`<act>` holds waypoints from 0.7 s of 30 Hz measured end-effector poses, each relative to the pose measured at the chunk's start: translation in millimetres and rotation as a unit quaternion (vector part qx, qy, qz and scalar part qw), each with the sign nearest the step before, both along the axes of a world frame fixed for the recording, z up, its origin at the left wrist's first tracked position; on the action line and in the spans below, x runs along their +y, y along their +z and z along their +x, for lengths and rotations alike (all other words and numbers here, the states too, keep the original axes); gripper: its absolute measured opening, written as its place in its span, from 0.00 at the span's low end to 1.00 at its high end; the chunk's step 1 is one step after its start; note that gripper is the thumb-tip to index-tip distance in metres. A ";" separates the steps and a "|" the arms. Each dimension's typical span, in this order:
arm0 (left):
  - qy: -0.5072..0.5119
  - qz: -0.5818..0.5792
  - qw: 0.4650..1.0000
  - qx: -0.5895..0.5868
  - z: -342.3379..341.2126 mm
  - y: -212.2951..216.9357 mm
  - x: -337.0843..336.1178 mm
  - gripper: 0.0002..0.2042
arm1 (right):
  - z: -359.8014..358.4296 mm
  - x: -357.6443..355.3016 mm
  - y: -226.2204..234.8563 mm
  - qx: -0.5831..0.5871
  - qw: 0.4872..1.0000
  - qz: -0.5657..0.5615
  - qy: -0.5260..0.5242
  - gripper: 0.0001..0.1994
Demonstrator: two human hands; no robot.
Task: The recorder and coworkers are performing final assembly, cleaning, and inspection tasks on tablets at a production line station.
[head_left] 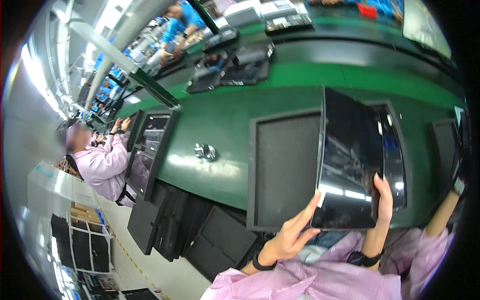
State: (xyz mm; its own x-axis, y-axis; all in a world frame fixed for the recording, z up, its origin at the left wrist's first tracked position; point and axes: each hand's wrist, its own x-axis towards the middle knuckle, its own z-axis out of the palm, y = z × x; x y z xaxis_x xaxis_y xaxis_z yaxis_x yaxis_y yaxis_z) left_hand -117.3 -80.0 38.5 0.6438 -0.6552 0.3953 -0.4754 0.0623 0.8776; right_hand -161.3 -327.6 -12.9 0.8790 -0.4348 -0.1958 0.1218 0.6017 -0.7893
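A glossy black flat screen panel [350, 155] is held up, tilted, over a black tray [252, 170] on the green bench. My left hand [292, 237] grips its lower left corner, fingers along the edge and thumb underneath. On the opposite edge, my right hand [383, 202] closes around the lower right side. Behind the raised panel, a second glossy dark panel [396, 165] lies in the right part of the tray. The tray's left part shows a bare black floor. Both of my wrists wear black bands.
A roll of shiny tape [205, 152] lies on the green bench [225, 115]. To the left, a co-worker [100, 157] stands by a tray of panels [152, 132]. Black trays [220, 240] stack below the bench edge. Dark panels [245, 65] lie farther back. Another person's arm [444, 207] reaches in at right.
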 end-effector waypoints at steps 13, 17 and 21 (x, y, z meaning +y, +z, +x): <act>0.003 -0.012 0.999 0.035 0.7 4.7 -1.3 0.30 | 6.5 14.3 18.8 -0.019 0.998 0.020 -0.051 0.09; -0.010 -0.006 0.999 0.047 2.1 3.6 0.7 0.32 | 6.5 11.7 13.8 -0.021 0.998 0.022 -0.055 0.10; 0.008 -0.030 0.997 0.070 -0.7 4.1 -3.5 0.34 | 6.8 11.1 11.4 -0.025 0.999 0.012 -0.043 0.09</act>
State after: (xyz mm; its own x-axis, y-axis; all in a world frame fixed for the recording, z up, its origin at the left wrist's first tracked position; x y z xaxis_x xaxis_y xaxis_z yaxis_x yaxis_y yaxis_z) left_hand -118.0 -83.5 42.6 0.7057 -0.6222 0.3390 -0.3495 0.1106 0.9304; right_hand -154.4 -316.6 -1.6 0.8479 -0.5042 -0.1636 0.2129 0.6066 -0.7659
